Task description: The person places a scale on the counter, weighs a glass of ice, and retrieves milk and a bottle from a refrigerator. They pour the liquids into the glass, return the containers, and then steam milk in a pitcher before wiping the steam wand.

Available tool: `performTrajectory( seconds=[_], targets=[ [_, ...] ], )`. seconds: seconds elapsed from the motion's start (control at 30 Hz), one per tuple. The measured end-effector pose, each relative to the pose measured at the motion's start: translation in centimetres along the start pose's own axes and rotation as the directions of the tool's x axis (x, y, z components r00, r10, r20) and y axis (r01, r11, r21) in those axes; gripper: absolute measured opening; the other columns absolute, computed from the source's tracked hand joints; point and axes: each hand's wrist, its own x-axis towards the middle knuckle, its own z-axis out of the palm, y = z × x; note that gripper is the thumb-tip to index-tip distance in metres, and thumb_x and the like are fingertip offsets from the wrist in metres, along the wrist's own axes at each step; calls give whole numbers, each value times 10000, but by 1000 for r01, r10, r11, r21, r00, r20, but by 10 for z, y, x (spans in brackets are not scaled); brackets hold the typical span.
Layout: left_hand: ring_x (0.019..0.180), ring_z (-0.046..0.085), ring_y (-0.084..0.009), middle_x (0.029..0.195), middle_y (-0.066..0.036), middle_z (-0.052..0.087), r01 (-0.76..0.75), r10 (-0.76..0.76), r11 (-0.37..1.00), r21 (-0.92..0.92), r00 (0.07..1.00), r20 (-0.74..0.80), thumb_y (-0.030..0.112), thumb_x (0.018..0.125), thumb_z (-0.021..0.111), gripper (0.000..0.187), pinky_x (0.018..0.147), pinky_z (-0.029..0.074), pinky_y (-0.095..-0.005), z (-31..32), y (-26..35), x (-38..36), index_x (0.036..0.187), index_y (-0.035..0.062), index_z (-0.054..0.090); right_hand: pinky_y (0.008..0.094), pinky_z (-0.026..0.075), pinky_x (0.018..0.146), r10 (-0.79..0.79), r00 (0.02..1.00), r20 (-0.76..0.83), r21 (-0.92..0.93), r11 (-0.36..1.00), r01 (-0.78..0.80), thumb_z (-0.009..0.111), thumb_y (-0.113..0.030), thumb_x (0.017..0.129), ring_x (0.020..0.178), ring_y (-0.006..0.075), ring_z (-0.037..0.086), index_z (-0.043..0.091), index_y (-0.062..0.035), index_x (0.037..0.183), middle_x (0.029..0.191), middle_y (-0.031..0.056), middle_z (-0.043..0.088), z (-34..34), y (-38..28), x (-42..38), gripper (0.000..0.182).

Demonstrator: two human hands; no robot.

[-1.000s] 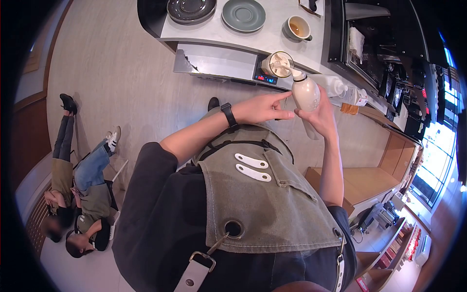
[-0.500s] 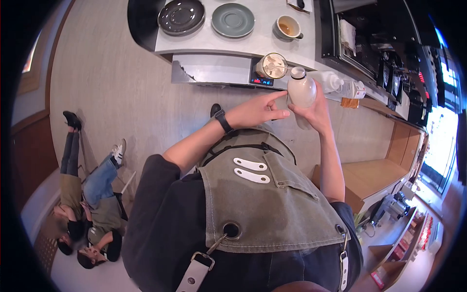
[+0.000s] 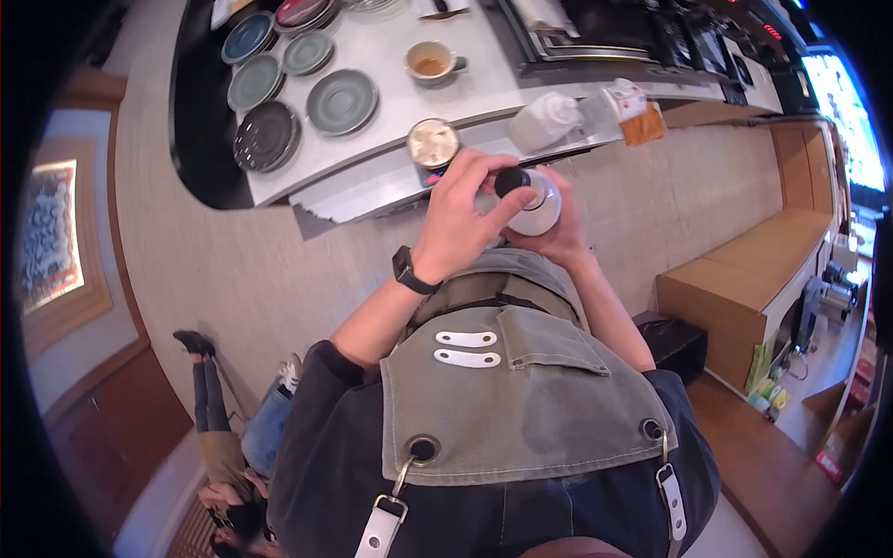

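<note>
My left hand (image 3: 458, 219), with a dark watch on its wrist, pinches a black cap (image 3: 509, 181) at the mouth of a clear bottle with whitish contents (image 3: 536, 212). Wrapped round the bottle from the right is my right hand (image 3: 566, 232). Whether the cap is seated on the neck cannot be made out. Just beyond my left fingers, a glass with a pale, creamy top (image 3: 433, 143) stands on a scale, mostly hidden by the glass and my hand.
On the counter (image 3: 400, 102) are a cup of brown liquid (image 3: 431, 63) and several saucers (image 3: 342, 101). A white jug (image 3: 544, 121) and an orange cloth (image 3: 643, 125) lie to the right. Two people (image 3: 228, 484) are at lower left; a wooden cabinet (image 3: 744, 270) stands right.
The view has turned, showing more saucers. My left hand, earlier with its index finger stretched out, now grips the black cap at the bottle's mouth. The bottle is nearer my body and seen more from above.
</note>
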Motion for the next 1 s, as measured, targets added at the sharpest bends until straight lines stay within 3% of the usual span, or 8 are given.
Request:
performTrajectory(
  seconds=[0.07,0.23,0.37,0.5,0.63,0.77,0.87,1.0],
  targets=[
    [821,623,-163,971,-76,643,32,-36,998,52,996,87,221,867,841,382,764,523,-292,22,6,8,1157,18,696,469,487,1049,71,997,-6,93,993,-70,985,-243,633,1238,336,583,401,-79,1478,1350,160,573,-19,7,-11,1040],
    [692,619,-188,847,-77,640,109,-143,971,213,978,155,301,821,881,389,666,526,-315,99,26,38,993,7,692,508,488,1032,44,995,-88,-233,971,-64,965,-255,634,1241,399,572,398,-75,1488,1339,195,589,-84,30,-30,1041],
    [676,644,-273,867,-131,668,-24,-98,916,400,955,281,347,806,885,432,652,533,-353,163,28,68,979,5,687,505,483,1039,26,987,-161,-313,947,-76,954,-261,627,1244,411,570,416,-71,1475,1344,207,586,-140,61,-37,1022],
    [935,679,-315,1061,-155,680,-258,123,947,191,842,526,206,889,786,346,762,552,-403,208,41,98,1192,57,709,428,468,1067,310,951,-8,52,950,-309,958,-255,631,1251,333,585,442,-60,1458,1337,164,592,-206,78,-36,994],
    [1082,662,-359,1160,-161,684,-222,176,975,-12,736,654,41,823,774,435,911,558,-433,236,51,117,1249,77,694,369,447,1086,284,870,404,324,845,-426,974,-215,599,1265,222,570,449,-65,1472,1357,93,588,-275,92,-20,1030],
    [1140,655,-354,1245,-161,678,-370,268,929,21,711,650,1,794,774,487,951,562,-438,250,69,121,1267,81,688,357,436,1097,105,689,717,378,773,-511,978,-169,568,1283,182,553,449,-72,1499,1397,65,576,-320,111,-4,1075],
    [1174,652,-347,1304,-159,667,-354,289,935,-4,759,583,17,802,778,507,961,560,-431,264,64,124,1295,88,677,356,430,1104,61,672,738,367,800,-476,978,-162,568,1288,186,554,457,-68,1503,1399,65,577,-335,115,13,1074],
    [1205,651,-334,1330,-144,669,-225,217,974,-3,936,277,85,853,782,485,997,543,-416,278,56,115,1323,90,665,369,440,1095,179,906,383,297,905,-304,966,-132,593,1265,207,560,435,-62,1491,1383,80,567,-314,133,31,1046]
  ],
)
